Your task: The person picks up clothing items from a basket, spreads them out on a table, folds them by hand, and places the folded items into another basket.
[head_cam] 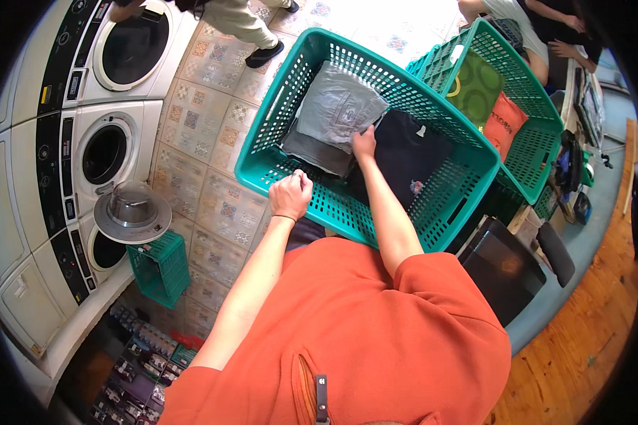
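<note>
A large green plastic laundry basket (345, 218) is in front of me. At its left end lies a stack of folded clothes, with a light grey garment (335, 109) on top of dark grey ones (316, 151). Beside the stack, a folded navy garment (404, 154) with a small colourful print fills part of the right half. My right hand (365, 143) is at the lower right edge of the grey stack; its fingertips are partly hidden, and whether they grip cloth is unclear. My left hand (291, 195) is curled over the basket's near rim, with its fingers bent.
Another green basket (542, 175) with a green patterned item (476, 90) and an orange one (502, 125) stands at upper right. Front-loading machines (106, 154) line the left, near a small green crate (162, 271). Other people are at the top; a laptop (502, 265) sits right.
</note>
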`<state>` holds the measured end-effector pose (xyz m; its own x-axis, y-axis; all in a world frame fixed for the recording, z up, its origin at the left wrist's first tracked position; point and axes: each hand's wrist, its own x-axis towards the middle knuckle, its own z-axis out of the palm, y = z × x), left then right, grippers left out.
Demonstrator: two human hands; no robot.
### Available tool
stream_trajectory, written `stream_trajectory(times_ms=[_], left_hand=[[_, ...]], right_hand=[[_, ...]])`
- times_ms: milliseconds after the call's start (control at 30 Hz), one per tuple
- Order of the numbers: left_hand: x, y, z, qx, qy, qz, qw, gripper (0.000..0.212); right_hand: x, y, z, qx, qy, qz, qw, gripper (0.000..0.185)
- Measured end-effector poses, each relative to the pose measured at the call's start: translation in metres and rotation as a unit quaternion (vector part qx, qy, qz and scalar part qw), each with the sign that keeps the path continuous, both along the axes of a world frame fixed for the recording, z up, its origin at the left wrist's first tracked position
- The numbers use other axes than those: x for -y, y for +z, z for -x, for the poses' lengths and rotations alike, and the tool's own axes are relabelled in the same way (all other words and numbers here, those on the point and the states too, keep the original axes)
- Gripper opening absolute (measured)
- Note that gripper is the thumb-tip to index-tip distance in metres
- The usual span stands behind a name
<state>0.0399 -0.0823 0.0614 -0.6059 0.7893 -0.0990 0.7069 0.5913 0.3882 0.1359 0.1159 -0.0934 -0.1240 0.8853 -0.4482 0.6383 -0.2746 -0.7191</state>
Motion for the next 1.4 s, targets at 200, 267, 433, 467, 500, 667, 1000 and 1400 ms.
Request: stream_trajectory(times_ms=[200,267,433,467,500,667,1000,1400], left_hand=[[0.002,0.000,-0.001,-0.007,0.012,-0.012,1.000,0.016],[0.004,-0.001,-0.001,-0.003,0.020,-0.028,0.999,0.015],[0.001,0.004,0.000,-0.026,0.012,-0.028,0.999,0.014],[0.001,0.002,-0.003,-0.025,0.020,-0.023,0.999,0.014],[0.003,-0.001,-0.003,-0.022,0.026,-0.035,0.999,0.016],[0.004,-0.006,0.002,-0.017,0.031,-0.004,0.999,0.020],[-0.007,-0.016,0.010,-0.046,0.016,0.019,0.999,0.038],[-0.029,-0.050,0.065,-0.062,-0.291,-0.055,0.953,0.057]], right_hand=[[-0.011,0.038,0.056,0.143,0.238,-0.395,0.876,0.065],[-0.017,0.030,0.068,0.183,0.296,-0.382,0.856,0.065],[-0.028,-0.014,0.074,0.277,0.352,-0.286,0.847,0.069],[-0.029,-0.008,0.076,0.280,0.362,-0.268,0.848,0.069],[-0.028,-0.002,0.077,0.280,0.370,-0.248,0.850,0.071],[0.025,0.045,0.039,0.137,0.325,-0.230,0.907,0.073],[0.198,0.186,-0.142,-0.045,-0.027,-0.244,0.968,0.031],[0.552,0.215,-0.236,-0.051,-0.494,-0.172,0.851,0.044]])
